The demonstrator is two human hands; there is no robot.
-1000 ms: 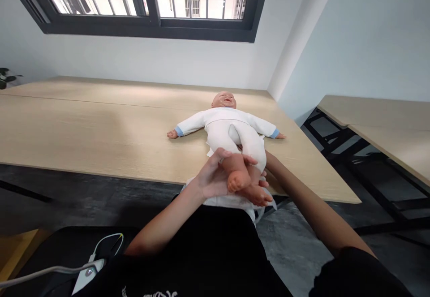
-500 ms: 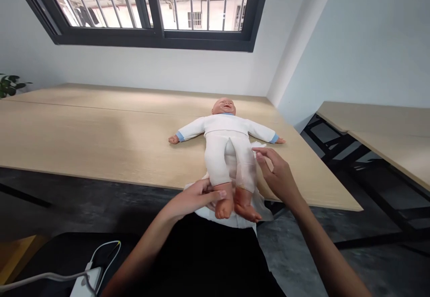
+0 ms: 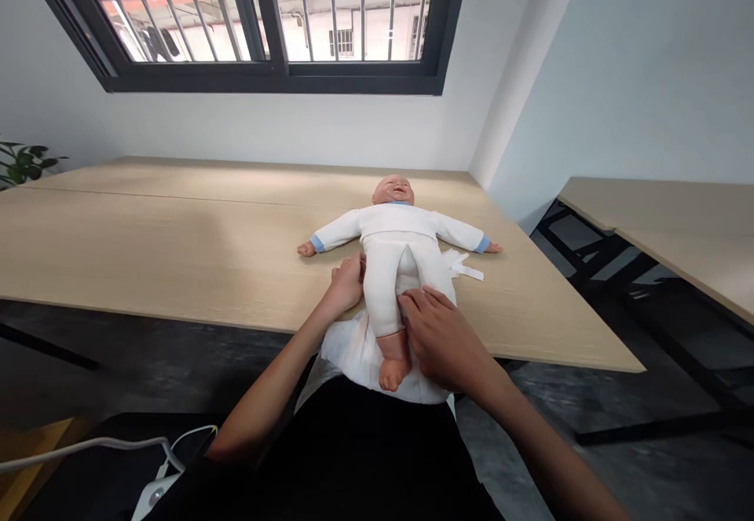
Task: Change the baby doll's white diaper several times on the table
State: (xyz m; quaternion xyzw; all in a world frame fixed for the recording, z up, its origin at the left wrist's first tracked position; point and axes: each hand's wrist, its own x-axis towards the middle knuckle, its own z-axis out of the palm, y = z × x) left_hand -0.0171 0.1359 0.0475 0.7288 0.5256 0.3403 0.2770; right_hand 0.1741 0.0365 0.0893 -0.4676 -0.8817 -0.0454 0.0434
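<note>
A baby doll (image 3: 396,226) in a white long-sleeved suit with blue cuffs lies on its back on the light wood table (image 3: 177,254). Its legs point toward me. A white diaper (image 3: 359,356) lies under its hips and hangs past the table's front edge, with white tape tabs (image 3: 465,268) sticking out at the right. My left hand (image 3: 345,285) rests at the doll's hip, its fingers against the suit and diaper. My right hand (image 3: 441,336) lies across the doll's other leg and hides most of it. One foot shows below it.
A second wood table (image 3: 665,214) on a dark metal frame stands to the right over a grey floor. A white cable (image 3: 88,446) runs across a black surface at lower left. A potted plant (image 3: 23,163) shows at far left, below a barred window.
The doll's legs, raised a second ago, now lie lowered. Both my hands have moved up from its feet to its hips and thigh. The diaper's tape tabs now show at the right.
</note>
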